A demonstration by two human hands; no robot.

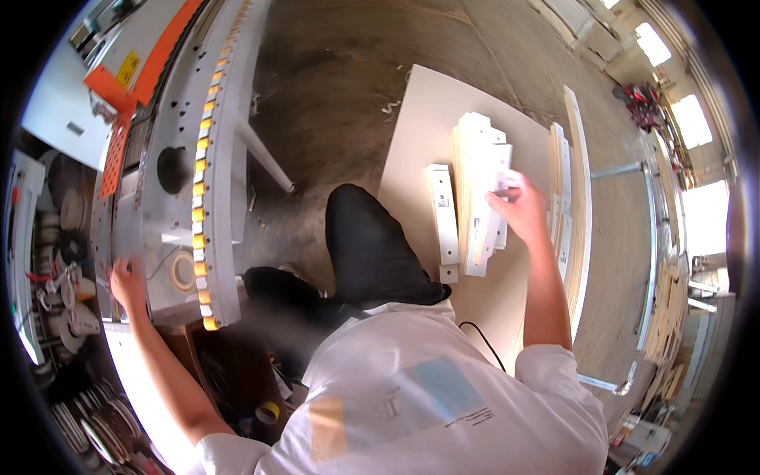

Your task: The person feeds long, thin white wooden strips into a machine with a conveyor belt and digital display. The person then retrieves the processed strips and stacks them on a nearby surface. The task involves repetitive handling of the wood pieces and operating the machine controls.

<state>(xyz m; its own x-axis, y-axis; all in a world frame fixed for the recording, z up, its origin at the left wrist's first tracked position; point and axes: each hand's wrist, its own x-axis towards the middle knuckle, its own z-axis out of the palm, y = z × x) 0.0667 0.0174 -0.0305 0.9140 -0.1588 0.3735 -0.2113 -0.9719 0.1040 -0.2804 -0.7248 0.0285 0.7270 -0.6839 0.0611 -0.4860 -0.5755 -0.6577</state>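
White stack: a pile of narrow white boards [479,207] lies on the beige panel [416,134], in from its far edge and well apart from its far left corner.
Long axis: runs away from the person, roughly along the panel's left edge; the ends are unevenly stepped.
Nearer hand: the right hand [522,207], over the stack's right side; most of the pile lies to its left.
Right fingers: thumb and fingers bent at a top board's edge; I cannot tell whether they pinch it.
Left of stack: a separate white strip [445,214], nearly parallel, just beside it.
Right of stack: more strips [562,190], then a longer pale board [580,206] along the panel's right side.
Farther hand: the left hand [127,285], well apart, by the near end of the machine [226,261] with yellow rollers [203,206].
Left fingers: curled and blurred; whether they grip anything, I cannot tell.
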